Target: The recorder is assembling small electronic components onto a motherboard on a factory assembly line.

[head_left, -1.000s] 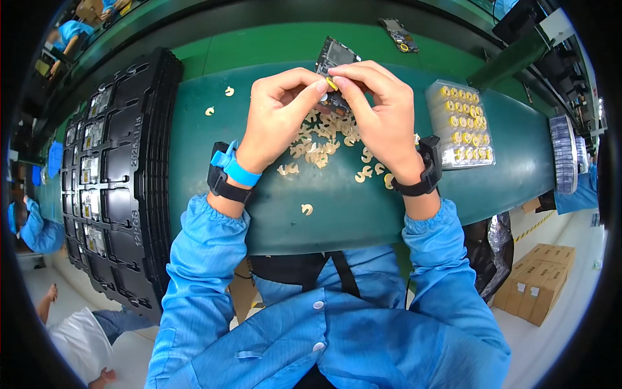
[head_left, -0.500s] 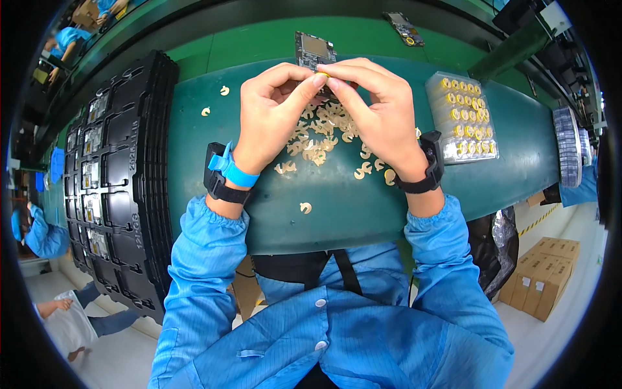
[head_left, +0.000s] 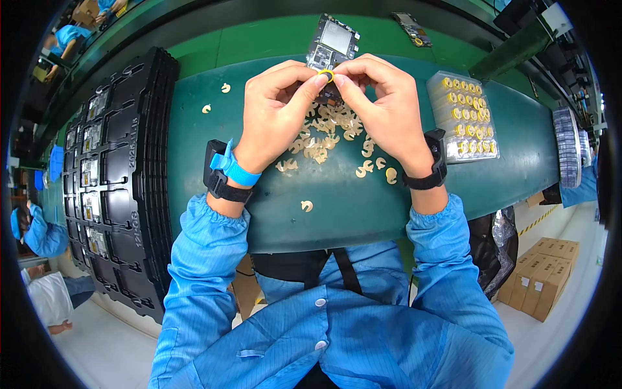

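My left hand [head_left: 275,110] and my right hand [head_left: 383,110] meet over the far part of the green work surface. Thumbs and forefingers of both pinch a small round piece with a yellow rim [head_left: 326,75] from its two sides. Right behind it a dark circuit board [head_left: 337,37] with a silver shield plate rises tilted. Whether my fingers also grip the board is hidden. Beneath and between my hands lies a loose pile of cream-coloured, notched discs [head_left: 317,150]. A single yellow-rimmed disc [head_left: 391,176] rests beside my right wrist.
Right of my hands stands a clear plastic tray [head_left: 439,104] with rows of yellow-rimmed round pieces. Tall black trays [head_left: 123,201] are stacked at the left. Another circuit board [head_left: 411,28] lies at the far right. Cartons [head_left: 541,279] sit on the floor; co-workers are at the left.
The circuit board has risen and leans more to the right, showing more of its face. My hands have shifted slightly right, and the yellow rim between the fingertips shows more fully.
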A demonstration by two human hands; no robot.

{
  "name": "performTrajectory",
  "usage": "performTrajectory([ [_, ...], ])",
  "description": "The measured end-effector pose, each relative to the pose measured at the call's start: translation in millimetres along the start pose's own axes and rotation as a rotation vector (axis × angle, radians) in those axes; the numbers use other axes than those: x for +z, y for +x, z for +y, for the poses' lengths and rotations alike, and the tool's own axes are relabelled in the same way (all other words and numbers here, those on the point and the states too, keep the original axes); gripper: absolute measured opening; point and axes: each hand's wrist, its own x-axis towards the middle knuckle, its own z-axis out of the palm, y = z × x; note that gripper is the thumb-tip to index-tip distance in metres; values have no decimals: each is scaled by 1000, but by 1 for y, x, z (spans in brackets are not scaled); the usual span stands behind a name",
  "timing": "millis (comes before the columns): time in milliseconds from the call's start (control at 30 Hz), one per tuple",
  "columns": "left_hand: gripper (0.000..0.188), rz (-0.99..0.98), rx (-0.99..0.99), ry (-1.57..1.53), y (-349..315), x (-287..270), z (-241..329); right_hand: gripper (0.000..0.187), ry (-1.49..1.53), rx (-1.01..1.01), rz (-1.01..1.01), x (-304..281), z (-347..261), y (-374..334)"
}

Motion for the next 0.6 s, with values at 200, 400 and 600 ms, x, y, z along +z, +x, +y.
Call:
performTrajectory([
  [200,10,-11,-14,27,-1,2,0,12,-26,29,-32,-4,-5,0],
  [400,12,46,-59,17,-1,5,6,9,-16,77,24,2,-5,-3],
  [600,14,-67,-65,-89,-2,6,8,8,-8,53,33,5,-2,-4],
])
